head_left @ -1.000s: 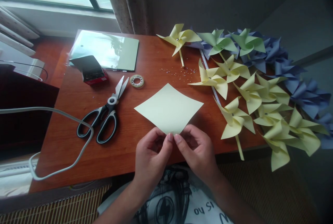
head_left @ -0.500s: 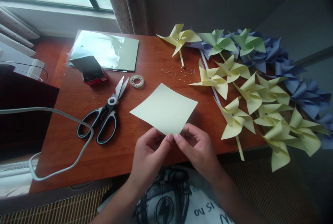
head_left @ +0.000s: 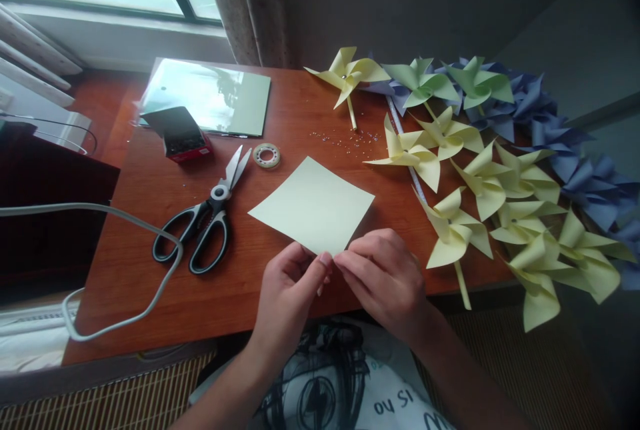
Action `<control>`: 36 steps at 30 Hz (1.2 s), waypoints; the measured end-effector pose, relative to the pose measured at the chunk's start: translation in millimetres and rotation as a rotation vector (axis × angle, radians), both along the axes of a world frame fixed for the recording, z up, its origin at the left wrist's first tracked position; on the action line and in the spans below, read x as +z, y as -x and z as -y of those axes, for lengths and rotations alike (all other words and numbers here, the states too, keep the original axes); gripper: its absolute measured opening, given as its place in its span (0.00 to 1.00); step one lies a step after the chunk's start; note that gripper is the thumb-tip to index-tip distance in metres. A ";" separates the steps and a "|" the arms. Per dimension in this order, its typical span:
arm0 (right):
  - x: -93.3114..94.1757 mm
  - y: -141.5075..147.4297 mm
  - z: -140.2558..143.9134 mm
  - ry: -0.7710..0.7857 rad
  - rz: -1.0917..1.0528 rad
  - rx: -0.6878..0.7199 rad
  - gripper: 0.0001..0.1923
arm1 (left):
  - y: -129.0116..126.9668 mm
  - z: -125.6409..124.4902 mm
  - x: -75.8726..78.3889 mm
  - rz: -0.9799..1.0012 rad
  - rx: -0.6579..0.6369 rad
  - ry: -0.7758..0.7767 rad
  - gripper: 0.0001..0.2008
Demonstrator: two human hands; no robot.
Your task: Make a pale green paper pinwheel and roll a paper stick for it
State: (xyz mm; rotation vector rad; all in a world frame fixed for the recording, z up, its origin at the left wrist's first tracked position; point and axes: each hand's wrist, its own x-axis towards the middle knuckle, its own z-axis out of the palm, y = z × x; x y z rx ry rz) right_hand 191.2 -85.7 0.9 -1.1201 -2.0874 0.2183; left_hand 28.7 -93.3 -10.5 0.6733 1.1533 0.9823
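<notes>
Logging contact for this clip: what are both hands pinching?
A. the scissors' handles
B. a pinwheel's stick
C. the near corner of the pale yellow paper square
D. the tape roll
C: the left hand and right hand meet at the near corner of the pale yellow paper square; the scissors lie untouched.

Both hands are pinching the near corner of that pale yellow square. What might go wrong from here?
1. The paper square is pinched only at its near corner by the left hand and right hand; it may crease or twist.
2. The scissors lie open beside it, blades exposed.
3. Small beads lie scattered behind it and might get swept off the table.
</notes>
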 end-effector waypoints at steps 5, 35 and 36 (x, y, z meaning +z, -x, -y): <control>5.0 -6.7 -5.3 0.028 0.054 0.064 0.10 | 0.7 1.1 0.0 0.009 -0.026 -0.010 0.13; 5.9 14.4 3.0 0.281 -0.291 -0.130 0.06 | -3.0 -0.2 3.6 -0.253 0.120 -0.117 0.12; 5.9 16.2 5.9 0.366 -0.359 -0.157 0.05 | -2.6 0.0 2.9 -0.252 0.125 -0.116 0.12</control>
